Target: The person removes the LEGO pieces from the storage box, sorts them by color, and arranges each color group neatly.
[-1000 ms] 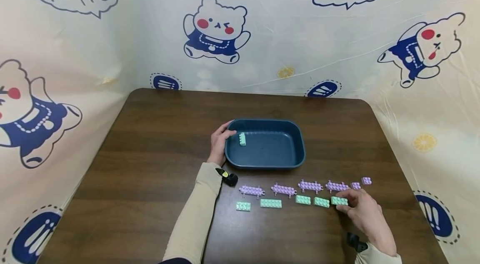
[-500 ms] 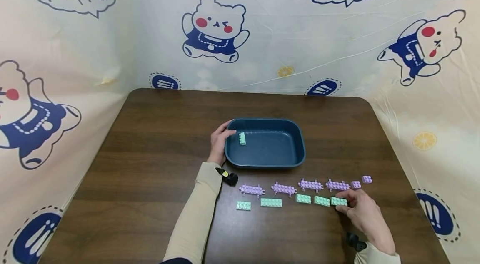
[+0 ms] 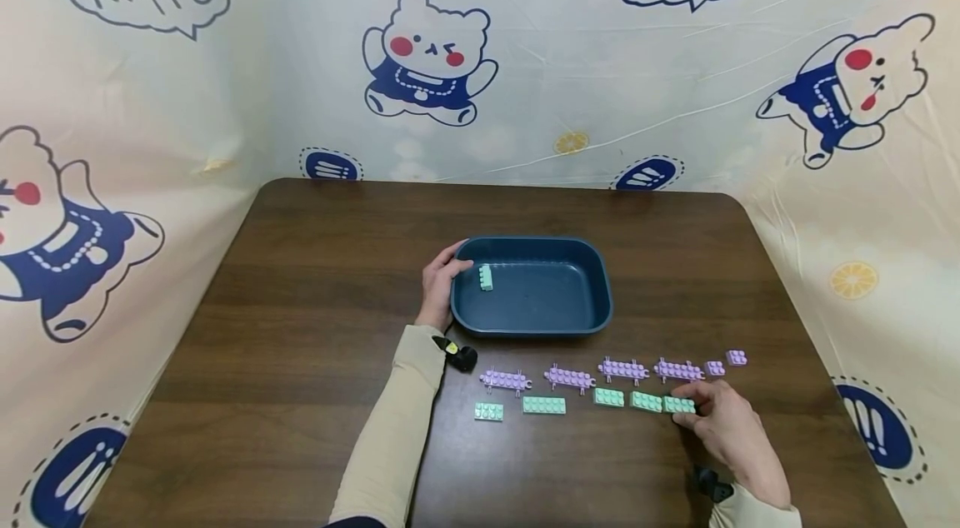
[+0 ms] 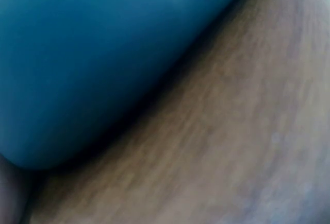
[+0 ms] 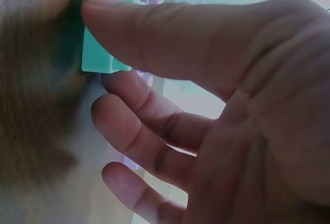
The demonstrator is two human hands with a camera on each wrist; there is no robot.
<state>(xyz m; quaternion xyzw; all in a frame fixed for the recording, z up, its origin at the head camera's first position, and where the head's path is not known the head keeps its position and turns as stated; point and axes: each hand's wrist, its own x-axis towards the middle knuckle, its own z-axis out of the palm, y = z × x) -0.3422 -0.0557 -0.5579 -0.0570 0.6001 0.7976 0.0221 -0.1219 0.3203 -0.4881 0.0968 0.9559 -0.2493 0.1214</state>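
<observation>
In the head view my left hand point(image 3: 437, 288) grips the left end of a dark blue tray point(image 3: 604, 286), thumb over the rim. A small mint green toy brick point(image 3: 486, 278) lies inside the tray near that thumb. My right hand point(image 3: 731, 424) pinches a green studded brick point(image 3: 678, 405) between thumb and fingers at the right end of a row of green bricks. The right wrist view shows the thumb on one side of that green brick point(image 5: 97, 54), low over the table, with the other fingers loosely bent. Tray wall point(image 4: 93, 54) fills much of the left wrist view.
Left of the held brick, several green bricks point(image 3: 544, 405) run in a row on the brown wooden table point(image 3: 337, 261). Behind them stand several purple studded pieces with side pegs point(image 3: 570, 378) and two small purple bricks point(image 3: 737, 357). A printed curtain point(image 3: 540, 78) surrounds the table.
The pinched green brick has shifted very slightly left, nearer its green neighbour. My left hand and the tray stay put; the head view has drifted a little.
</observation>
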